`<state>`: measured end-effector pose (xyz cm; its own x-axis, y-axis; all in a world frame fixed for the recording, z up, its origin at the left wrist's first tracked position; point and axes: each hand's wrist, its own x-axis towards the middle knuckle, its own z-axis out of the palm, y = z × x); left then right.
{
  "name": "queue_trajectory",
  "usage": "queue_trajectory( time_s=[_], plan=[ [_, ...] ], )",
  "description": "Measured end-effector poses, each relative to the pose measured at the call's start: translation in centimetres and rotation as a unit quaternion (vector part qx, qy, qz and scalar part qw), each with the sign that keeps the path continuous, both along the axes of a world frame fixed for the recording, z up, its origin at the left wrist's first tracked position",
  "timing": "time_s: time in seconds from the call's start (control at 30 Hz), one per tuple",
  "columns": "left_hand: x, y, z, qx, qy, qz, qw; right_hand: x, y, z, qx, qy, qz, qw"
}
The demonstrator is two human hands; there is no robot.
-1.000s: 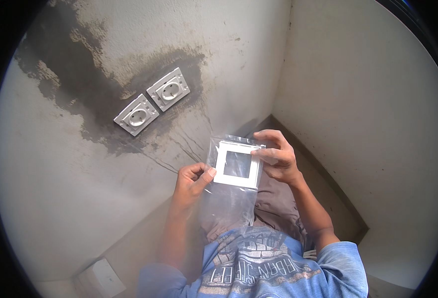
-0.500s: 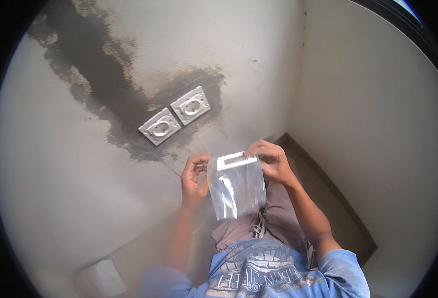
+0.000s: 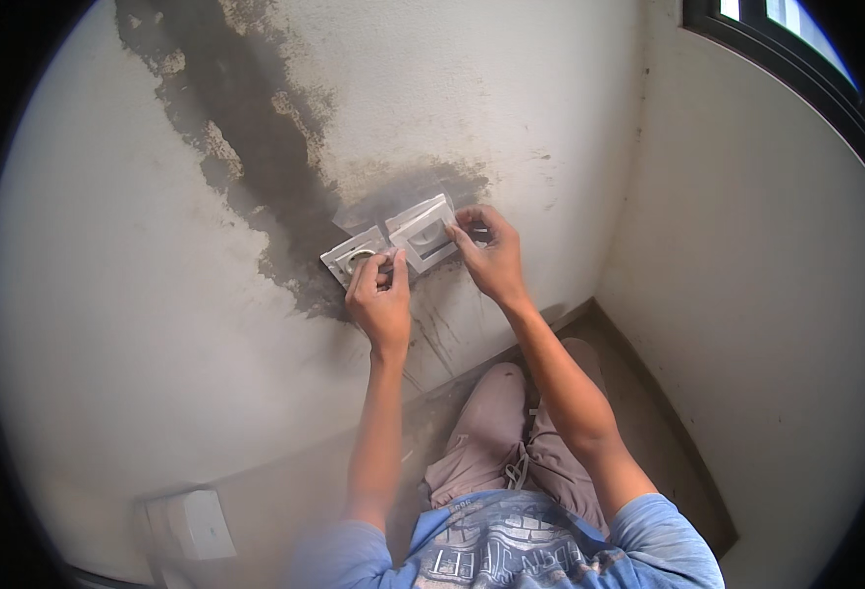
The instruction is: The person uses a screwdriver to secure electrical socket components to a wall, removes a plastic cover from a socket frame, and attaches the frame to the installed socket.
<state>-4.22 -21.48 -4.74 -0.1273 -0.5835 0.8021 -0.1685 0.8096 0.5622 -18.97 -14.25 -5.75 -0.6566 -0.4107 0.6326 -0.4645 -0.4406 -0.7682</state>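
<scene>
Raised toward the wall sockets [image 3: 350,259], both hands [image 3: 381,306] now pinch the white frame [image 3: 436,260].

The left hand [image 3: 378,304] and right hand [image 3: 491,253] are bare, as are both forearms behind them. Well back from each hand, above the elbow, ends a short, plain blue sleeve [image 3: 663,530] of a T-shirt [image 3: 521,510]. Between the sleeves, its front carries a print [image 3: 496,550] of pale block lettering and brick-like shapes. Nearer the hands than the shirt are dusty mauve-brown trousers [image 3: 486,422] with a pale drawstring [image 3: 518,469] at the waist.
</scene>
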Motion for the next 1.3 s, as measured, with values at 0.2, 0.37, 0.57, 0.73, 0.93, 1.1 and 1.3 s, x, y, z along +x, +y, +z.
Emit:
queue_trajectory(
  time_s=[0.2,0.37,0.57,0.73,0.93,1.1,1.3],
  plan=[
    [0.0,0.2,1.9,-0.032,-0.035,0.035,0.998,1.6,-1.5,0.0,-0.067,-0.037,-0.063,0.995],
    [0.1,-0.6,2.4,-0.073,-0.021,0.061,0.995,2.1,-2.2,0.0,-0.084,-0.067,-0.062,0.992],
    [0.6,-1.2,1.2,-0.120,-0.074,0.102,0.985,1.6,-1.7,0.0,-0.062,-0.083,-0.035,0.994],
    [2.5,-0.3,-0.1,-0.335,-0.269,0.087,0.899,0.7,-1.4,0.2,-0.030,-0.085,-0.023,0.996],
    [4.6,-1.3,0.3,-0.328,-0.504,0.102,0.793,0.4,-0.9,0.9,-0.002,-0.083,0.000,0.997],
    [4.7,-0.7,0.8,-0.308,-0.542,0.111,0.774,-0.3,-0.6,-0.2,-0.009,-0.053,-0.021,0.998],
    [4.9,-0.2,0.4,-0.309,-0.553,0.112,0.766,0.2,0.0,-1.0,0.033,-0.050,-0.054,0.997]
  ],
)
